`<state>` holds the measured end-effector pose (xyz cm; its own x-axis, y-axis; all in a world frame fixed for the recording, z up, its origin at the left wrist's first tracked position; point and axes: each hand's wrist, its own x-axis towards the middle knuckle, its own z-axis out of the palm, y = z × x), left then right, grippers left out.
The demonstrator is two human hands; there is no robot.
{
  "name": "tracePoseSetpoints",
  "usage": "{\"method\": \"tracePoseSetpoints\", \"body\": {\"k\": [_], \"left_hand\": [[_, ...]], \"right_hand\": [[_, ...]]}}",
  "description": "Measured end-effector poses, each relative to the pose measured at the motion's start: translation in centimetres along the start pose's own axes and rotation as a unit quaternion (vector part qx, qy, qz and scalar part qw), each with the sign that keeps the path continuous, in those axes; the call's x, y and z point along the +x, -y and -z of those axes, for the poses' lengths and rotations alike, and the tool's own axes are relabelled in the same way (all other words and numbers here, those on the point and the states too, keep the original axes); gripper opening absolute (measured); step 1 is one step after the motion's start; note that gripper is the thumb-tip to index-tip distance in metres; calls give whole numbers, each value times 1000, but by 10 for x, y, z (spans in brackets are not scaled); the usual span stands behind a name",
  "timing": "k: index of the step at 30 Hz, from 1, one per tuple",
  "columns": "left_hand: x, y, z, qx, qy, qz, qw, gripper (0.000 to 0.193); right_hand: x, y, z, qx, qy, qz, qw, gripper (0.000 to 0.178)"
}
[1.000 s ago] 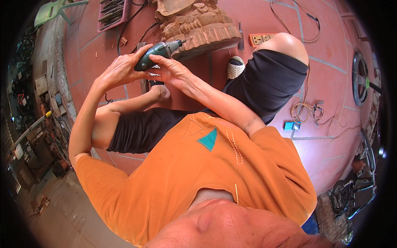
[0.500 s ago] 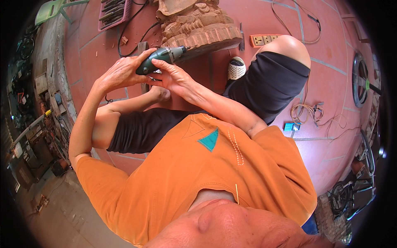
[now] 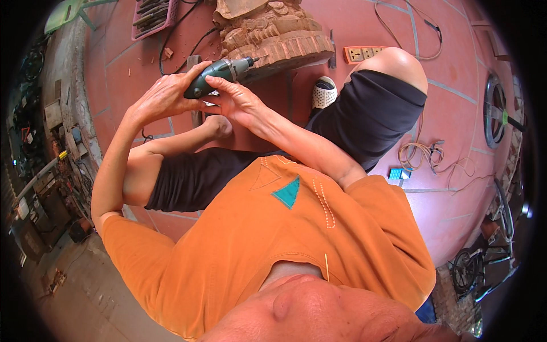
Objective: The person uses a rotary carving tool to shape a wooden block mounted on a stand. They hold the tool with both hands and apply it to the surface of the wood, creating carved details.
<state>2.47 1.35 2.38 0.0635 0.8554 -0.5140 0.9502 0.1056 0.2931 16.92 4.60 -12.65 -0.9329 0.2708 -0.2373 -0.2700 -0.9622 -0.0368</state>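
At left, my left hand (image 3: 162,100) is curled around the rear of a green-and-grey, rounded-body rotary tool (image 3: 212,82). The tool lies directly ahead of my palms, long axis running from eight to two o'clock, bit toward two. My right hand (image 3: 242,105), half closed, grips its near side, thumb uppermost, and is nearer the bit. From it, a carved brown wooden block (image 3: 273,40) stands at one o'clock; whether the bit touches it, I cannot tell.

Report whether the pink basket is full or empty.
Not empty: dark, rod-like items lie inside the pink basket. Whether it's full, I cannot tell; the picture's upper edge cuts it off.
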Motion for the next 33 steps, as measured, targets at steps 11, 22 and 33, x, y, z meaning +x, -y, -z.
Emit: {"method": "tracePoseSetpoints", "body": {"k": [11, 22, 33], "left_hand": [[1, 1, -2, 11, -7, 23, 1000, 83], [1, -4, 2, 9, 17, 30, 999, 87], [2, -3, 3, -9, 43, 11, 999, 92]], "right_hand": [[7, 7, 2, -29, 23, 9, 999, 44], [1, 2, 3, -17, 16, -3, 1000, 41], [-7, -8, 1, 32, -7, -3, 999, 38]]}}
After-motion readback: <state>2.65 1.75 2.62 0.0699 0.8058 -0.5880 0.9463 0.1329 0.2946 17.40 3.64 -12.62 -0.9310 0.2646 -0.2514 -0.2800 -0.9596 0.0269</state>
